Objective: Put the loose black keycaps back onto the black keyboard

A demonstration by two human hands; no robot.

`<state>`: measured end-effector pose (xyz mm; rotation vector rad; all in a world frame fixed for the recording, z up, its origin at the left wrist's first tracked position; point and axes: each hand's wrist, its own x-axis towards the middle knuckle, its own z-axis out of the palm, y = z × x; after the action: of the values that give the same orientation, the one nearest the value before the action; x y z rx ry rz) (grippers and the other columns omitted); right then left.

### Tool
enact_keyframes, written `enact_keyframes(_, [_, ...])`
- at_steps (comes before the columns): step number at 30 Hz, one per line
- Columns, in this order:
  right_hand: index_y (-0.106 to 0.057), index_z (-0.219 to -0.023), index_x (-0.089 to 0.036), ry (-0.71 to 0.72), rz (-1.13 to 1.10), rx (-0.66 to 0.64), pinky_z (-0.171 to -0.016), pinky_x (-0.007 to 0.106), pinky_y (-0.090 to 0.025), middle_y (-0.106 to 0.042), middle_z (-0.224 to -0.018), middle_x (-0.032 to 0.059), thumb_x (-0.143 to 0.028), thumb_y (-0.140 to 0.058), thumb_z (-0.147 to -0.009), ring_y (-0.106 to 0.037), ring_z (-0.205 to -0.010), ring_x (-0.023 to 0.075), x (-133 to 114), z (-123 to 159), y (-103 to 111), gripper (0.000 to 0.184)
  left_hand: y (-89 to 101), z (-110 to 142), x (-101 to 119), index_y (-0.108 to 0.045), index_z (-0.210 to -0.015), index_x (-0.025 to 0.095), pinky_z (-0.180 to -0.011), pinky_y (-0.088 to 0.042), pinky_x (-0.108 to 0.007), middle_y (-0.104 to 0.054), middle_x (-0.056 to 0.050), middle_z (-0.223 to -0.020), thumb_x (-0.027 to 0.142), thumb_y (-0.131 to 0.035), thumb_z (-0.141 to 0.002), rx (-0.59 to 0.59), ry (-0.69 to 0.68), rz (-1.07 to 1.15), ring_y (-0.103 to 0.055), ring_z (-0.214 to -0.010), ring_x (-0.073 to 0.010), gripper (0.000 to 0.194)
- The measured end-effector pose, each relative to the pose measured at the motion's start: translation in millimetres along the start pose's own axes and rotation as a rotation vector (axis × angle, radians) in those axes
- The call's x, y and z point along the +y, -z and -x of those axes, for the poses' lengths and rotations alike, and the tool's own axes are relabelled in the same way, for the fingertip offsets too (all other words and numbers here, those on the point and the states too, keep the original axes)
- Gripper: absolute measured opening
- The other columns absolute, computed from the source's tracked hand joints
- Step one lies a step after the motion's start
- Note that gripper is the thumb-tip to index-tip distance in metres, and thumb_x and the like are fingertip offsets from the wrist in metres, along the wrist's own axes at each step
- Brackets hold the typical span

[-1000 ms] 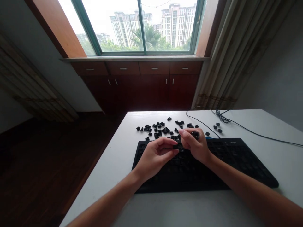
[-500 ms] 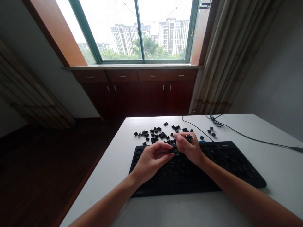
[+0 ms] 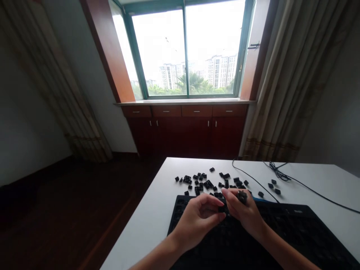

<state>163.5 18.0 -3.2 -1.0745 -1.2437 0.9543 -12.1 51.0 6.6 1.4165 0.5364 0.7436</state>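
A black computer keyboard (image 3: 292, 228) lies on the white table, with its far edge under my hands. My left hand (image 3: 198, 221) pinches a black keycap (image 3: 222, 209) between thumb and fingertips, just above the keys. Close beside it, my right hand (image 3: 244, 212) holds a small dark part (image 3: 242, 197) against its fingers; its exact form is hard to make out. A loose scatter of several black keycaps (image 3: 202, 183) lies on the table beyond the keyboard, just past my fingertips.
Several more keycaps (image 3: 274, 186) sit to the right, near a coiled black cable (image 3: 278, 174) that trails across the white table (image 3: 317, 183). The table's left edge drops to a dark wooden floor. A wooden cabinet (image 3: 185, 131) stands farther off beneath a window.
The view has tilted upward, so the table and hands sit lower in the frame. Both hands stay close together, holding the same items over the keyboard.
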Motion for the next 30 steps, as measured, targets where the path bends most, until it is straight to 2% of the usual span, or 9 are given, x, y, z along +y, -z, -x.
enact_keyframes(7, [-0.037, -0.057, -0.021, -0.032, -0.061, 0.068, -0.041, 0.024, -0.016, -0.026, -0.046, -0.0089, -0.055, -0.06, -0.092, -0.02, -0.043, 0.0053, 10, -1, -2, 0.054, -1.2, -1, 3, -0.071, -0.102, 0.013, -0.087, -0.054, -0.03, -0.071, -0.008, -0.099, 0.027, -0.082, -0.078, 0.015, 0.01, 0.014, -0.068, -0.095, -0.0198, 0.03])
enact_keyframes(14, [-0.04, -0.055, -0.02, -0.017, -0.063, 0.101, -0.04, 0.024, -0.018, -0.029, -0.044, -0.0077, -0.055, -0.061, -0.091, -0.023, -0.041, 0.0066, 14, -1, 0, 0.054, 0.1, -2, 3, -0.071, -0.102, 0.014, -0.088, -0.055, -0.031, -0.072, -0.008, -0.1, 0.028, -0.082, -0.079, -0.002, 0.015, 0.025, -0.069, -0.096, -0.0201, 0.028])
enact_keyframes(19, [-0.04, -0.055, -0.02, -0.026, -0.043, 0.03, -0.04, 0.024, -0.019, -0.03, -0.045, -0.0077, -0.054, -0.06, -0.092, -0.024, -0.04, 0.0058, 14, -4, 0, 0.054, 0.5, 0, 3, -0.071, -0.103, 0.014, -0.09, -0.055, -0.031, -0.072, -0.008, -0.101, 0.027, -0.08, -0.081, -0.014, -0.004, 0.007, -0.069, -0.098, -0.0197, 0.027])
enact_keyframes(24, [-0.036, -0.054, -0.022, -0.04, -0.08, -0.016, -0.037, 0.023, -0.019, -0.028, -0.042, -0.0092, -0.056, -0.059, -0.091, -0.023, -0.037, 0.0056, -4, -4, 1, 0.055, 1.1, 0, 0, -0.07, -0.104, 0.015, -0.093, -0.056, -0.032, -0.072, -0.007, -0.105, 0.027, -0.079, -0.083, -0.019, -0.02, -0.023, -0.069, -0.101, -0.0198, 0.026])
enact_keyframes(27, [-0.047, -0.063, -0.02, 0.001, -0.005, 0.012, -0.039, 0.022, -0.024, -0.04, -0.046, -0.0074, -0.052, -0.058, -0.094, -0.034, -0.038, 0.0068, -20, 1, 7, 0.046, 2.1, 0, 0, -0.07, -0.105, 0.015, -0.092, -0.056, -0.031, -0.072, -0.007, -0.104, 0.027, -0.079, -0.083, -0.012, -0.027, -0.058, -0.069, -0.1, -0.0192, 0.027])
enact_keyframes(30, [-0.061, -0.083, -0.019, 0.08, 0.233, 0.005, -0.046, 0.022, -0.035, -0.055, -0.059, -0.0041, -0.044, -0.057, -0.097, -0.046, -0.048, 0.009, -31, 5, 16, 0.029, 2.8, 0, 1, -0.07, -0.105, 0.016, -0.091, -0.057, -0.031, -0.072, -0.006, -0.103, 0.027, -0.079, -0.082, -0.007, -0.026, -0.077, -0.069, -0.099, -0.0189, 0.027])
